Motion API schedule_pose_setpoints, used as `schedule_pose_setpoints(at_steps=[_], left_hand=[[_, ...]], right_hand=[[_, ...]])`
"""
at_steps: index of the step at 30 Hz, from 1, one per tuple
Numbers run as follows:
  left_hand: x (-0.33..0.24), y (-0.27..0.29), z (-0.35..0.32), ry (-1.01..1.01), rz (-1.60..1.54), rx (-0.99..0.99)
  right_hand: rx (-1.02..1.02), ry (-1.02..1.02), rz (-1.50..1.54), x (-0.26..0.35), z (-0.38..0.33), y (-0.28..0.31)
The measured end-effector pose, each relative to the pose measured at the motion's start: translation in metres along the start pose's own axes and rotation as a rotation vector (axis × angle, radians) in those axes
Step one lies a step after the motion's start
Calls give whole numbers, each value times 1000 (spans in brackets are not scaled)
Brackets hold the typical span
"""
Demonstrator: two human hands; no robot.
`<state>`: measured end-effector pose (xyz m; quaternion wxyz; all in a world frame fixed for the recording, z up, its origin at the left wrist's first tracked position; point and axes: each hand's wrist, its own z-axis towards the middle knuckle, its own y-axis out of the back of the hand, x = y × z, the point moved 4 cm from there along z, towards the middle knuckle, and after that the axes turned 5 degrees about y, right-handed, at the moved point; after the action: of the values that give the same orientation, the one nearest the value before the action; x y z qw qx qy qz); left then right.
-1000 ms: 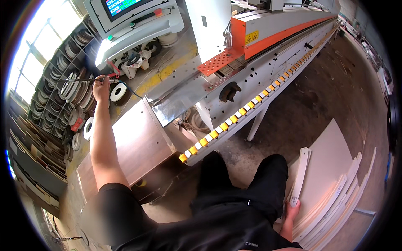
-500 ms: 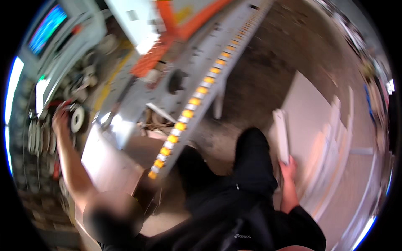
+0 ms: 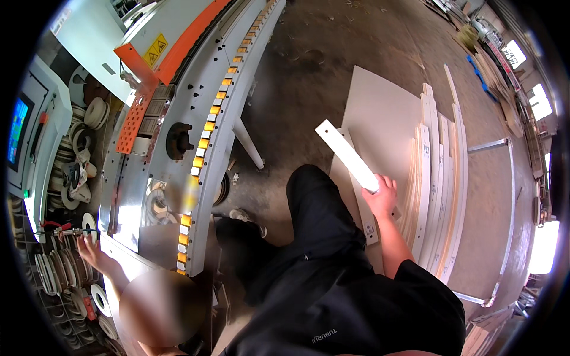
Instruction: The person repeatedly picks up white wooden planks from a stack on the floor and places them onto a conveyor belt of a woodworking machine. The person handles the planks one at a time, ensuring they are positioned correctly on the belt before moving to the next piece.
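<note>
Holding the strip (image 3: 346, 154) by one end puts its far end out unsupported, so a turn of the wrist could swing that end into the knee (image 3: 312, 184) or the roller rail (image 3: 208, 135). The right grip (image 3: 380, 199) is clamped on the strip's lower end, out to the person's right, near a second strip (image 3: 369, 228) and the stack (image 3: 436, 196). Whether the two strips touch cannot be told; if they do, an edge could catch and chip, or the second strip could be dragged along. The stack's long pieces look loosely set, and a bump from the forearm might spread them toward the metal frame (image 3: 512, 196).

Across the machine, the left grip (image 3: 92, 254) has its fingers apart just below the tool (image 3: 74, 232); contact is unclear. A careless lift there could knock the tool or the reels (image 3: 59, 273). With the arms spread so wide, attention to one side could let the other drift.
</note>
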<state>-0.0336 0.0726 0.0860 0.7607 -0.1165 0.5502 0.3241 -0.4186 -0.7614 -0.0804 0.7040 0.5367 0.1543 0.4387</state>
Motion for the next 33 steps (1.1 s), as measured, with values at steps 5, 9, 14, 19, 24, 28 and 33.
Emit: schedule_pose_setpoints(at_steps=[5,9,14,19,24,28,33], left_hand=[[-76,-70,-139,-178,-6,496],[-163,-133,-266,-493,202,958],[-209,-185,-379,-636,83,1273],[-207,-198,-429,-587,78,1224],[-204,-168,-406,-686,197,1073],[-200,-137,-351,-743,366,895],[-148,-107,-253,-538,582,600]], right_hand=[[-206,39,441,38,38,44],[-95,-14,985,72,60,67],[349,122,1521,137,46,80],[620,321,1661,182,2,68],[602,318,1444,188,-27,58],[669,320,1230,184,-31,29],[581,368,1044,168,-46,-4]])
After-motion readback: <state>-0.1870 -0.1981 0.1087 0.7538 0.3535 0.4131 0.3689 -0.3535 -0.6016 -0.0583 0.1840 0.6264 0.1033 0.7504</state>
